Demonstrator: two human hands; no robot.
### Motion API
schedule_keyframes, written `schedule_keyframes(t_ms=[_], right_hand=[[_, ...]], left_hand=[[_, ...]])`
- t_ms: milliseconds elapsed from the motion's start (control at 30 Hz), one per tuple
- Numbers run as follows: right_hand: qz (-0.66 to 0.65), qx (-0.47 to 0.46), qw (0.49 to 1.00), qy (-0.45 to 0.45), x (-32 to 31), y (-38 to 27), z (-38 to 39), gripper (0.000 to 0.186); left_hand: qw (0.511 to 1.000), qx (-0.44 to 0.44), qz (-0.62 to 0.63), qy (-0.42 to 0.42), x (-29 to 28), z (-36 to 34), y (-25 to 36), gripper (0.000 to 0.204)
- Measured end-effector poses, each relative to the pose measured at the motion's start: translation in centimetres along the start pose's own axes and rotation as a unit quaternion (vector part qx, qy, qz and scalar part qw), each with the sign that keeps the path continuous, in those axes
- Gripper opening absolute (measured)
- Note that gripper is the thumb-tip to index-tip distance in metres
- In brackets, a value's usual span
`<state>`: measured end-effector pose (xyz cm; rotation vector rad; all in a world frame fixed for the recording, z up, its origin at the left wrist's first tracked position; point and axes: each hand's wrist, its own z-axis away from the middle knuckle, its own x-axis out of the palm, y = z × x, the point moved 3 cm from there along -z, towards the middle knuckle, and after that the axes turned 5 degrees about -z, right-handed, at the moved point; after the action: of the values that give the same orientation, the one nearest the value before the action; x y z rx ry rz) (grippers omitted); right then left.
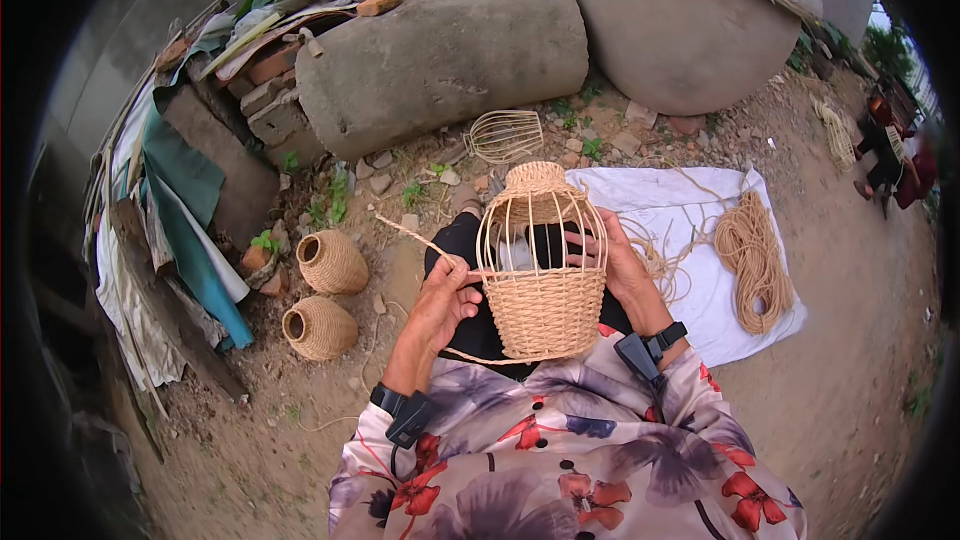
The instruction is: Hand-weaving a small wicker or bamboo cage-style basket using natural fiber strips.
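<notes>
A partly woven basket point(545, 315) rests on my lap, its lower half closely woven and bare upright ribs showing above, up to a woven neck. My right hand point(615, 255) grips the basket's right side, some fingers reaching in between the ribs. At the basket's left edge, my left hand point(446, 295) pinches a tan weaving cord point(420, 239). One end of the cord sticks out to the upper left, and the other side runs to the top of the woven part. Another strand passes below the basket across my lap.
Two finished small woven pots point(333, 262) lie on the dirt at left. A coil of cord point(750, 260) sits on a white sheet point(715, 335) at right. Ahead are a bare rib frame point(504, 136) and a large stone cylinder point(445, 60). Other people point(895, 150) are at far right.
</notes>
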<state>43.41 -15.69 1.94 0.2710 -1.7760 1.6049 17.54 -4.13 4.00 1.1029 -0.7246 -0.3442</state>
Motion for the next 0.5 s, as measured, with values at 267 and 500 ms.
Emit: schedule_keyframes(t_ms=[267,500], right_hand=[[0.286,-0.004,0.958,-0.003,-1.3,-1.6,0.7,0.043],[0.262,0.011,0.963,0.068,-5.5,-3.7,1.9,0.030]], left_hand=[[0.997,0.070,0.005,-0.010,1.1,0.0,0.7,0.013],[0.999,0.032,-0.032,0.020,0.7,-0.4,-0.2,0.012]])
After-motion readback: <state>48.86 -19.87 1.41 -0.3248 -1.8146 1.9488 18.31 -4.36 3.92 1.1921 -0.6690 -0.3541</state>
